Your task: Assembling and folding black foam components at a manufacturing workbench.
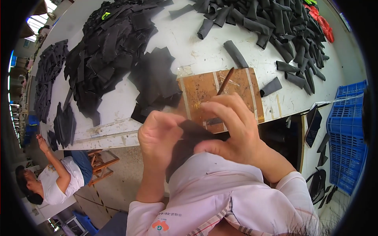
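Observation:
A dark fabric piece stretches between my two hands, just in front of my body. My left hand is closed, with thumb and fingers pinching the piece's left end. Over its right end curves my right hand, thumb below and fingers arched above, with cloth running into the crook of the thumb. A thin brown stick slants up past the right fingertips; whether those fingers touch it is hidden. Below the fingers is a worn brown board with strips of tape, lying at the table's near edge.
Flat black fabric pieces are heaped on the white table at left. Rolled dark fabric tubes pile up at far right, with a loose tube near the board. A blue crate stands at right. Another person sits at left.

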A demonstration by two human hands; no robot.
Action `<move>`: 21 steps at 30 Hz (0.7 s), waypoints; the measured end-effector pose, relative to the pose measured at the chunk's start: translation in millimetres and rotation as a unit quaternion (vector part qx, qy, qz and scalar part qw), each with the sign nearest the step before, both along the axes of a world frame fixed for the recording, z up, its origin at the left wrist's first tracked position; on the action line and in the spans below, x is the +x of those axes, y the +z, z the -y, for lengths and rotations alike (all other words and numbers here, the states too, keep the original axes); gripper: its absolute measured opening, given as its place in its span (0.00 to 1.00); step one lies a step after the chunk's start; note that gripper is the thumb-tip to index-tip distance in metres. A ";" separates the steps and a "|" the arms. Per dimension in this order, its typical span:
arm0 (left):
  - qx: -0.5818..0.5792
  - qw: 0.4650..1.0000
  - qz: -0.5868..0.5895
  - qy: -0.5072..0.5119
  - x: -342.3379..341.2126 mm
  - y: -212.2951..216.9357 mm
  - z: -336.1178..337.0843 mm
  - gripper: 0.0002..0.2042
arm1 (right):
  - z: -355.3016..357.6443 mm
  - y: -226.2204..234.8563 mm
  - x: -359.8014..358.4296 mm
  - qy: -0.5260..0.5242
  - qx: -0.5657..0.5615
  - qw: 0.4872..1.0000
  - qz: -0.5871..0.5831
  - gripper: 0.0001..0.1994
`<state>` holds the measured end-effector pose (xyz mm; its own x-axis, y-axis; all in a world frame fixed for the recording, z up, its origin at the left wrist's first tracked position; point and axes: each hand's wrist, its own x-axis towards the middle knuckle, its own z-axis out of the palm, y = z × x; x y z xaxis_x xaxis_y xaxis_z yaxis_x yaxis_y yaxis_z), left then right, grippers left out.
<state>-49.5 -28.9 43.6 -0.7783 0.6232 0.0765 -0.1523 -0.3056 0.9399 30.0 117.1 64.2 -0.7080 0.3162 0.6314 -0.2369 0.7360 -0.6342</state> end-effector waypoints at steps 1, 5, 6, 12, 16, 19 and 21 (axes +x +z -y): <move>0.002 1.000 0.006 0.000 8.5 -2.7 0.4 0.05 | 2.5 -5.4 1.0 0.032 -0.119 0.991 0.045 0.12; 0.052 0.995 0.087 0.017 24.9 -13.2 4.4 0.07 | -9.0 -12.7 19.8 0.132 -0.271 0.919 0.255 0.10; 0.029 0.995 0.090 0.012 26.5 -15.3 6.3 0.07 | -9.1 -13.9 21.6 0.133 -0.271 0.918 0.258 0.10; -0.025 0.980 0.184 -0.077 9.6 -1.2 10.2 0.09 | -17.9 -16.0 28.8 0.178 -0.174 0.940 0.233 0.06; -0.083 0.975 0.162 -0.129 -3.9 12.8 5.5 0.07 | -22.6 -15.2 30.5 0.202 -0.129 0.940 0.243 0.06; -0.200 0.958 0.041 -0.201 -10.1 19.0 3.6 0.09 | -24.6 -11.0 30.7 0.217 -0.103 0.935 0.261 0.06; -0.269 0.932 0.010 -0.243 -12.1 22.5 2.4 0.05 | -25.7 -10.8 30.4 0.227 -0.096 0.929 0.276 0.06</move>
